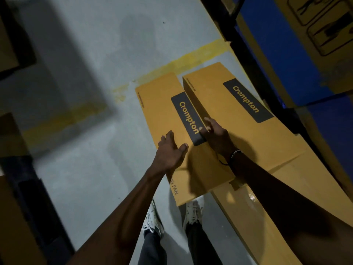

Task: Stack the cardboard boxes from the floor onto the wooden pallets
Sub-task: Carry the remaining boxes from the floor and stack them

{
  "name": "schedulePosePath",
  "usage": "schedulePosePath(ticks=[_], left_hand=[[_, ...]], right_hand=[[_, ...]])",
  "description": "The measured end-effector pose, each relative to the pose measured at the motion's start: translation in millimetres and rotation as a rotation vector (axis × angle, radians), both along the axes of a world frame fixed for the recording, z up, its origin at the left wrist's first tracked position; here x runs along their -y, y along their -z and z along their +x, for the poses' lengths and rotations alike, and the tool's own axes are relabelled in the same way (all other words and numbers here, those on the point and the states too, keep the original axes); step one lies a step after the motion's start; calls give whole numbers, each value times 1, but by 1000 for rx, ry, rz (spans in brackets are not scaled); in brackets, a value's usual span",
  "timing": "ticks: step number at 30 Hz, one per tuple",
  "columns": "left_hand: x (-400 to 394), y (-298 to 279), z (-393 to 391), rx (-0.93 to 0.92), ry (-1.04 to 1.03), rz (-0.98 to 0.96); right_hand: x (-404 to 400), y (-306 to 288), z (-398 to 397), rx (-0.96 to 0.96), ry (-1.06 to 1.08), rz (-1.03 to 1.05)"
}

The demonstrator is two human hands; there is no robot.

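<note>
Two long yellow cardboard boxes marked Crompton lie side by side on the grey floor. The lower left box [158, 104] lies flat. The taller right box [233, 119] stands next to it, higher. My left hand [170, 150] rests on the left box's outer edge, fingers over the side and thumb on top. My right hand [215, 134] reaches into the gap between the two boxes, fingers curled against the left box's inner edge by the black label. No wooden pallet is clearly visible.
A yellow painted line [191, 60] crosses the floor behind the boxes. Dark rack posts [246, 60] and blue-and-yellow cartons [282, 54] stand at the right. More cardboard [11, 217] fills the left edge. My shoes [193, 211] stand just behind the boxes.
</note>
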State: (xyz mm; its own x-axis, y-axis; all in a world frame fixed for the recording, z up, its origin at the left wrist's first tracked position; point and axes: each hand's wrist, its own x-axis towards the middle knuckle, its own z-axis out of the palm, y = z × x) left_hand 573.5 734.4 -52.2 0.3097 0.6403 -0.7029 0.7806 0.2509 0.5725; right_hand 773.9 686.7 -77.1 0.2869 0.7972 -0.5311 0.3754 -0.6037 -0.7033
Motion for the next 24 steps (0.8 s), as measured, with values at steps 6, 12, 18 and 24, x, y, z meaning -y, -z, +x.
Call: schedulePosePath(ticks=[6,12,18,24], left_hand=[[7,8,-7,-62,-90,-133],[8,26,-12,-112,-220,-183],[13,33,2,-212,-248,-175],[18,41,19,-277,-339,-136]], right_hand=[[3,16,-23,-277,129,-56],[-2,52,-47,-168,39,-142],[-5,81,-60,-197,13,-39],[-13,105,-54,-256,59,-69]])
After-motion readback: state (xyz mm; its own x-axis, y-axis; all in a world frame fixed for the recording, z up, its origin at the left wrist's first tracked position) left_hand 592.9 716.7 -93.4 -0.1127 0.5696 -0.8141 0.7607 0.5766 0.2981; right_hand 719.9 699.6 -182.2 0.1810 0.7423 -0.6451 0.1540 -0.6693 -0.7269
